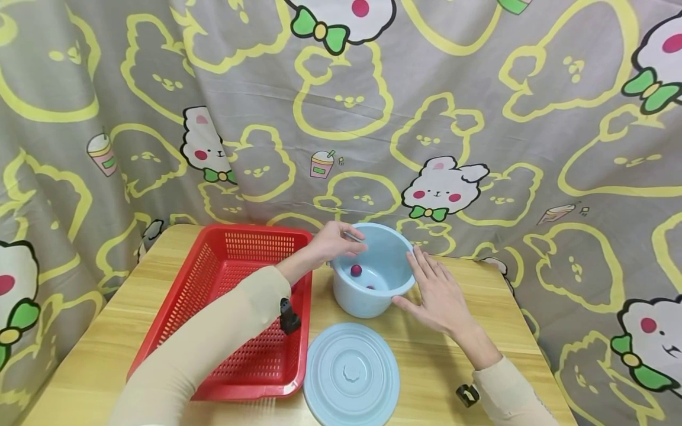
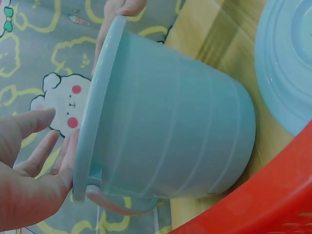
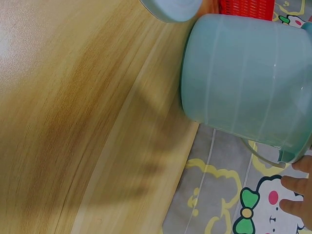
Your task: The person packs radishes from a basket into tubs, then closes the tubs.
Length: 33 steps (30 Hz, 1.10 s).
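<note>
A light blue bucket point(image 1: 362, 302) stands upright on the table. Inside, a small dark red ball point(image 1: 356, 270) lies on the bottom, and part of a second one shows behind the near rim. My left hand point(image 1: 335, 239) is over the bucket's left rim with loosely bent fingers and nothing in them. In the left wrist view, its fingers point(image 2: 63, 161) are right at the rim, near where the handle point(image 2: 122, 207) joins. My right hand point(image 1: 438, 293) lies along the right side of the rim, fingers straight, thumb toward the front.
Left of the bucket sits a red perforated basket point(image 1: 305, 355), partly covered by my left sleeve. The round blue lid point(image 1: 351, 374) lies flat in front of the bucket. A patterned curtain point(image 1: 346, 148) hangs behind the wooden table point(image 1: 437, 367).
</note>
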{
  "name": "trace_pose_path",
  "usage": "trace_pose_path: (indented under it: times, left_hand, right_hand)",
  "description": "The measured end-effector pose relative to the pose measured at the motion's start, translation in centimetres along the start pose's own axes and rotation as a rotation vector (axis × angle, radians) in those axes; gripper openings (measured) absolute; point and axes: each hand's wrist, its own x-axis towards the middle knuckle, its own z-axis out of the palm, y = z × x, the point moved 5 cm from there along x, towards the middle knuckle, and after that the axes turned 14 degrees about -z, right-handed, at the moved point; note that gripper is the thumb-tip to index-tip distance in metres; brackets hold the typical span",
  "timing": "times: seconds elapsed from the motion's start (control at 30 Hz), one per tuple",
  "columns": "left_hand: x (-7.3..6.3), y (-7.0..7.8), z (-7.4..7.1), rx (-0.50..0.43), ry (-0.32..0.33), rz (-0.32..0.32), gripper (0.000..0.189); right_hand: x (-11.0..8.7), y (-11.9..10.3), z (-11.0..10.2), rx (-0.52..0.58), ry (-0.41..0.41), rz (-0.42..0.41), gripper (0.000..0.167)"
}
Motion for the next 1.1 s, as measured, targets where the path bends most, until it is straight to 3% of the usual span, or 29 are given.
trace_pose_path:
  times: [0.57,1.1]
  left_hand:
    - [-0.4,0.1,-0.3,-0.026,-0.002,0.002,0.032]
    - [-1.7,-1.3,-3.3,-0.063,0.011,0.02,0.039]
  right_hand:
    - [0.0,0.0,0.2,0.005,-0.006,0.008,0.103]
    - [0.0,0.1,0.1,0.013,-0.014,0.011,0.104]
